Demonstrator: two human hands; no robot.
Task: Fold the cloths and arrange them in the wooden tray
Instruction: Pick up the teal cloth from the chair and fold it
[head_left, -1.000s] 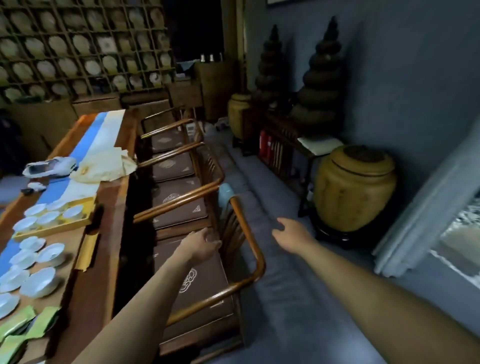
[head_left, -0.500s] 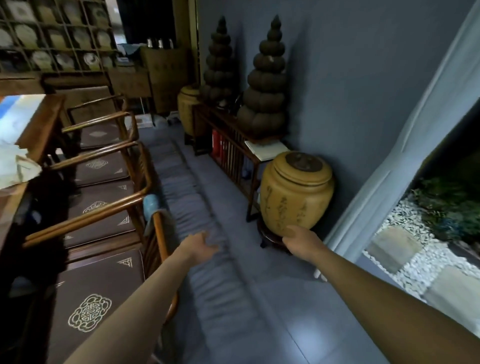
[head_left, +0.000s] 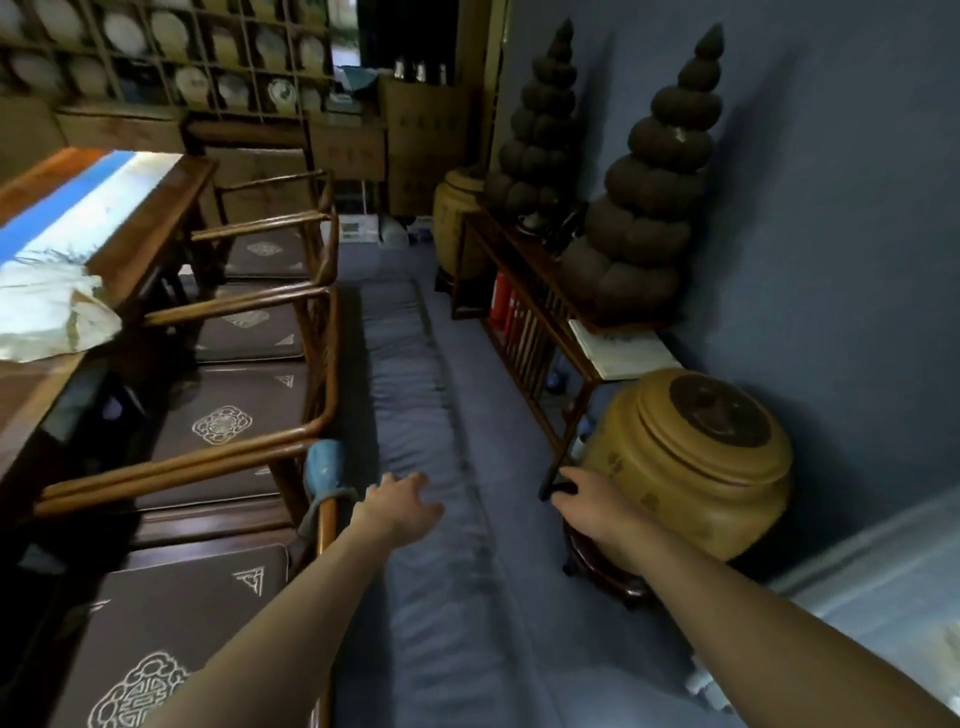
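A crumpled pale cloth (head_left: 49, 317) lies on the long wooden table (head_left: 156, 228) at the left edge of the view. A blue cloth (head_left: 324, 470) hangs over the back rail of the nearest chair (head_left: 208, 462). My left hand (head_left: 397, 506) hovers just right of that blue cloth, fingers apart, holding nothing. My right hand (head_left: 592, 501) reaches out in front of a big yellow lidded jar (head_left: 696, 457), fingers loosely spread and empty. No wooden tray is in view.
A row of wooden armchairs with dark cushions (head_left: 228, 415) lines the table's right side. A grey-blue runner (head_left: 415, 415) covers the aisle floor. A low wooden shelf (head_left: 540, 312) with two dark tiered ornaments (head_left: 649, 197) stands along the blue wall.
The view has swung back left, bringing more of the table and pale cloth into sight. Both hands stay stretched forward and empty; the left one now sits close beside the blue cloth.
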